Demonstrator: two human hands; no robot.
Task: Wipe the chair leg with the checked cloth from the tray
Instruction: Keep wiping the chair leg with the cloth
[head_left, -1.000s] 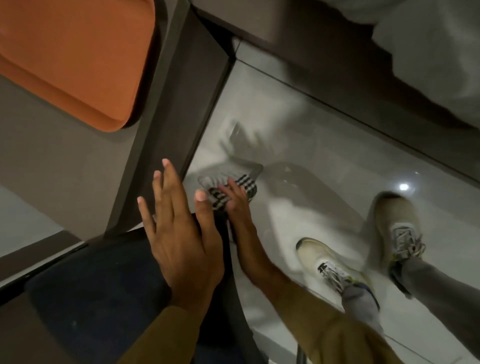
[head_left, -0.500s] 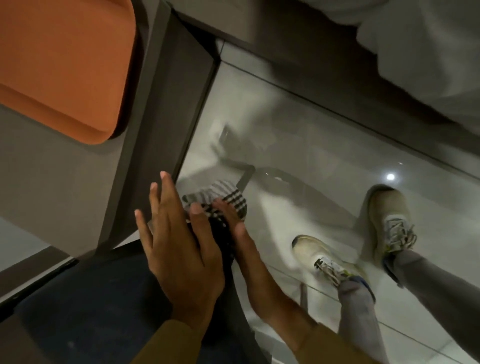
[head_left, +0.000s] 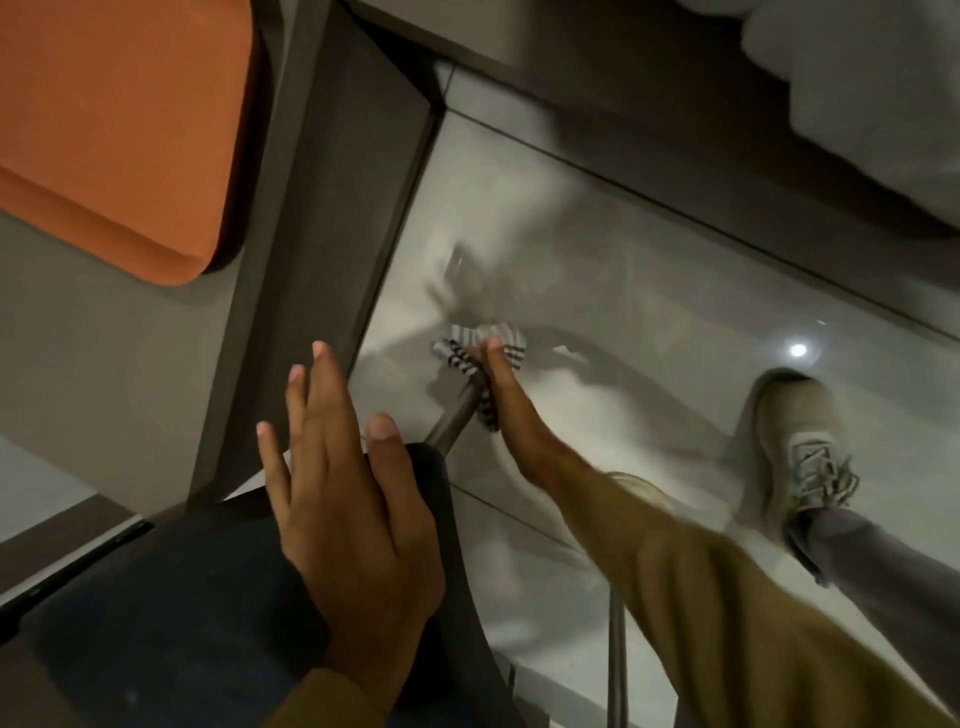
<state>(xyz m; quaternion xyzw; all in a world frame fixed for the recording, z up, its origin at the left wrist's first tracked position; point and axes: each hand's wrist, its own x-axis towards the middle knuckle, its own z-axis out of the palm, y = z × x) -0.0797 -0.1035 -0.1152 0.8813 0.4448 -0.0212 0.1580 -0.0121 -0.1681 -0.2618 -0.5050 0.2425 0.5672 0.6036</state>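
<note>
My right hand (head_left: 514, 415) reaches down below the seat and grips the black-and-white checked cloth (head_left: 467, 353), which is wrapped around the lower part of the grey metal chair leg (head_left: 454, 415). The cloth sits close to the glossy floor. My left hand (head_left: 348, 499) lies flat, fingers spread, on the front corner of the dark chair seat (head_left: 182, 623). The orange tray (head_left: 114, 119) rests on the grey table at the upper left, with nothing visible on it.
A dark table leg and frame (head_left: 332, 234) stand just left of the chair leg. My shoe (head_left: 800, 441) is on the pale tiled floor at the right. A second metal chair leg (head_left: 618, 665) shows at the bottom. White fabric (head_left: 857, 93) hangs at the upper right.
My right hand has slid the cloth down the chair leg toward the floor, baring the upper part of the leg. My left hand stays on the seat.
</note>
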